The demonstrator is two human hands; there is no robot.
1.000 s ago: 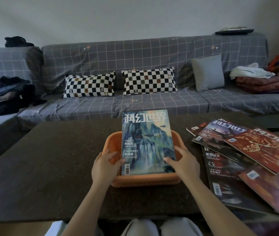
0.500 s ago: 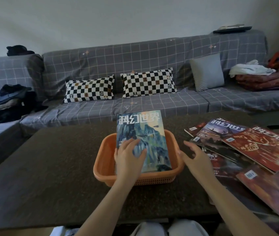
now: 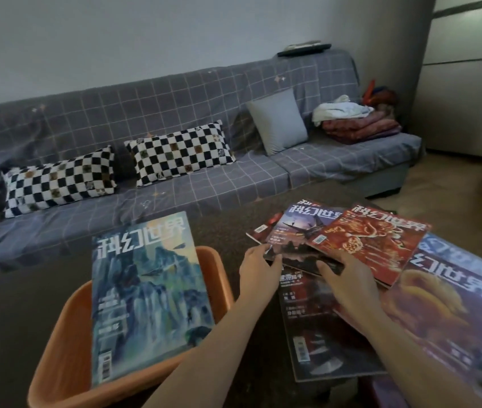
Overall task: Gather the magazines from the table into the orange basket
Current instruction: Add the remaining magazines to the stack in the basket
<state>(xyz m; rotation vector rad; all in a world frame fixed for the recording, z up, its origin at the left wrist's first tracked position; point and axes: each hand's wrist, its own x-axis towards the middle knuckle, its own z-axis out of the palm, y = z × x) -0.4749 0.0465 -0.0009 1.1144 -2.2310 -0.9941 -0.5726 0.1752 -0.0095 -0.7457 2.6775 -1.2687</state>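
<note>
left hand: fingers loosely curled at the near left corner of the dark magazine; touching it, real grip unclear.
right hand: fingers spread fairly flat over the fanned pile, tips at the dark magazine's near edge; blurry, so cannot tell if it pinches.
basket: left of both hands, blue magazine lying tilted across its rim.
risk: pulling one copy may drag the red magazine overlapping it; glossy covers slide toward the table edge.
risk 2: the blue magazine sticks out past the rim, so the next drop could tip it out.
</note>
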